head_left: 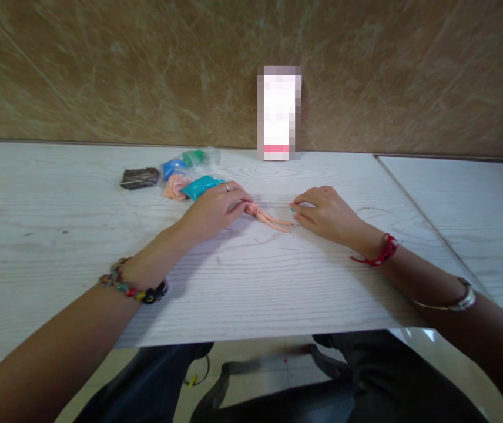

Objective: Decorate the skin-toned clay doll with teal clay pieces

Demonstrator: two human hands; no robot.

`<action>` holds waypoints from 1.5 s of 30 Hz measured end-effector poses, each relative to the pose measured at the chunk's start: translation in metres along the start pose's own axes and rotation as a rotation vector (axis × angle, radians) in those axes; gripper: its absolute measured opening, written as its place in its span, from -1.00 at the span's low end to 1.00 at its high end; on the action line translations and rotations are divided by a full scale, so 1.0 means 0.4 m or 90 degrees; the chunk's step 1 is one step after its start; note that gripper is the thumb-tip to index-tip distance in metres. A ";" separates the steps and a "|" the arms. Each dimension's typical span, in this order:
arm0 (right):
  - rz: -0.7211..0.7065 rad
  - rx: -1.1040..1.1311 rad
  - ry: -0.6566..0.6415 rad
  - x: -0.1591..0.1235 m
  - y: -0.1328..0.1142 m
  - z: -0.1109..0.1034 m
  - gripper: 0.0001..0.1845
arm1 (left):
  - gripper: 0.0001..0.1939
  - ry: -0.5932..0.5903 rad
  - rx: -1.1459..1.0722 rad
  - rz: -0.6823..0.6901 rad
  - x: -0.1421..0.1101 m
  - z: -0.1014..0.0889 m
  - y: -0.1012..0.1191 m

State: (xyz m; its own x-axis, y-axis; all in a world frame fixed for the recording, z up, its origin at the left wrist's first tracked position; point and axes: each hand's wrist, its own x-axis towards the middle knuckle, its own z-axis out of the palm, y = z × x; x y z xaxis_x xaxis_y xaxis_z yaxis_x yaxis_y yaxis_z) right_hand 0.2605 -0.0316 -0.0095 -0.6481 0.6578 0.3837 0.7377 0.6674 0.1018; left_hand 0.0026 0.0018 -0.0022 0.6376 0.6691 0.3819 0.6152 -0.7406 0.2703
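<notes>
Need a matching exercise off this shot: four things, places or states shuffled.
1. Brown packet
2. Pixelated screen
3. Knotted peach strands
4. Red bracelet

A. Around the right wrist
B. Upright in front of the marbled wall
C. Flat on the table, farthest left of the four
D. At the fingers of the left hand, thin ends pointing right

Pairs: 1-C, 2-B, 3-D, 4-A
</notes>
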 end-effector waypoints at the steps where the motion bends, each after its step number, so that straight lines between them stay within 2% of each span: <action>1: -0.005 -0.012 -0.005 -0.001 -0.002 -0.001 -0.76 | -0.74 0.001 -0.001 -0.001 0.000 0.000 0.001; 10: -0.036 -0.064 -0.051 0.001 -0.018 -0.013 -0.71 | -0.75 0.002 0.001 -0.015 -0.001 -0.002 0.002; 13: 0.005 0.040 -0.026 0.004 -0.011 -0.008 -0.70 | -0.75 0.006 0.005 -0.019 -0.002 -0.003 0.000; 17: 0.138 0.239 0.063 0.004 0.018 0.006 -0.70 | -0.74 0.008 0.009 -0.021 -0.001 -0.004 -0.004; 19: 0.158 0.261 0.069 0.007 0.027 0.010 -0.74 | -0.73 0.000 0.005 -0.015 0.000 -0.004 -0.006; 25: 0.120 0.277 0.007 0.027 0.014 0.013 -0.85 | -0.71 -0.026 0.001 -0.016 0.004 -0.003 -0.006; 30: 0.210 0.374 0.012 0.034 0.006 0.012 -0.90 | -0.73 -0.022 0.004 -0.013 0.003 0.000 -0.009; 34: 0.274 0.440 0.045 0.034 0.006 0.012 -0.86 | -0.74 -0.025 -0.003 -0.020 0.002 -0.002 -0.006; 39: 0.285 0.437 0.120 0.038 -0.016 -0.003 -0.89 | -0.77 0.002 -0.046 -0.042 0.006 -0.008 0.029; 45: 0.267 0.446 0.194 0.042 -0.085 -0.030 -0.90 | -0.81 0.075 -0.152 -0.121 0.013 0.002 0.107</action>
State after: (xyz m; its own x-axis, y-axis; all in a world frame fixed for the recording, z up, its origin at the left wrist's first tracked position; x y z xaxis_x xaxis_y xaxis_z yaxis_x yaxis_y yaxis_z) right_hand 0.2268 -0.0472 0.0044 -0.1970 0.8422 0.5018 0.5533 0.5181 -0.6523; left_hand 0.0327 -0.0264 0.0106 0.4553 0.7949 0.4011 0.5827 -0.6067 0.5407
